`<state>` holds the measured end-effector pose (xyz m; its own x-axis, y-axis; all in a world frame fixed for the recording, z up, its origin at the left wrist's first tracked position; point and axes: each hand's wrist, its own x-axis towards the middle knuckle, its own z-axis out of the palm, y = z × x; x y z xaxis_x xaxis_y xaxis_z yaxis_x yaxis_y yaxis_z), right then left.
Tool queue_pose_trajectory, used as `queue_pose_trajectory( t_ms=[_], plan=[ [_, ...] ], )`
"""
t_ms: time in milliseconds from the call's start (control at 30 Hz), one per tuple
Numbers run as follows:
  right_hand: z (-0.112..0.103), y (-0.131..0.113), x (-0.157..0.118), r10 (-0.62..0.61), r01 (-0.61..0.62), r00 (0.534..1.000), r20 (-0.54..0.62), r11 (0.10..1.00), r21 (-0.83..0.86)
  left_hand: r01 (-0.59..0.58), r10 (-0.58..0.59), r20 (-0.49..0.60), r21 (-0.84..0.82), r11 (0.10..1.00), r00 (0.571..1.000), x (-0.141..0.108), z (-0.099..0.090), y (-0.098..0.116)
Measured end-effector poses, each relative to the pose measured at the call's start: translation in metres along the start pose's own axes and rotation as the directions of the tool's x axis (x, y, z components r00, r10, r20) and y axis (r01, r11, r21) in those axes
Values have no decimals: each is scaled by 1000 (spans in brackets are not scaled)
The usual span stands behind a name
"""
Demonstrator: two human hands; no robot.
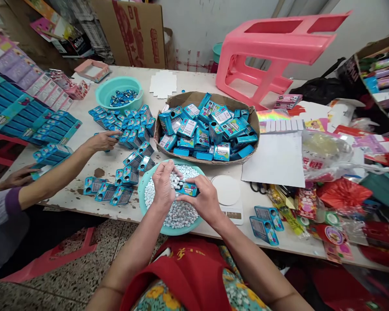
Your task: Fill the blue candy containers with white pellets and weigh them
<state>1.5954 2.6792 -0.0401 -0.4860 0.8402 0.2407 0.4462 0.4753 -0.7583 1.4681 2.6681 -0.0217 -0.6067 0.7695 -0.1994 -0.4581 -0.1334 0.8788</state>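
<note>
A teal bowl (142, 194) of small white candies (178, 211) sits on the bench directly beneath both hands. The left hand (163, 183) and right hand (205, 199) together pinch a small blue cardboard box (188, 188): light, thin-walled, easily crushed, best held by its edges.

Your hands (184, 190) hold a blue box (188, 188) over a teal bowl (141, 185) of white pellets (178, 211). A pink stool (272, 47) lies on the worn white surface (194, 82).
</note>
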Motion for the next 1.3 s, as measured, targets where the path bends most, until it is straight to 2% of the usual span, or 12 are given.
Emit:
queue_pose_trajectory(
  t_ms=[200,500,667,833,1100,1200,1300],
  plan=[
    [0,2,2,34,-33,999,-8,998,53,42,-41,-9,19,999,999,2,5,1],
    [2,-1,4,54,-49,998,-41,991,127,-57,55,17,85,995,998,2,9,2],
    [4,1,7,56,-51,997,-43,990,128,-50,50,1,80,995,999,6,7,0],
    [6,2,8,69,-62,996,-50,989,132,-19,14,52,101,995,999,6,8,5],
    [3,0,5,65,-50,995,-76,983,178,-99,97,27,107,989,995,1,12,6],
    [4,3,4,88,-73,993,-76,980,185,-66,65,11,129,989,998,1,11,2],
    [5,5,2,97,-79,992,-77,975,206,-64,60,40,114,991,997,-1,10,0]
  ],
)
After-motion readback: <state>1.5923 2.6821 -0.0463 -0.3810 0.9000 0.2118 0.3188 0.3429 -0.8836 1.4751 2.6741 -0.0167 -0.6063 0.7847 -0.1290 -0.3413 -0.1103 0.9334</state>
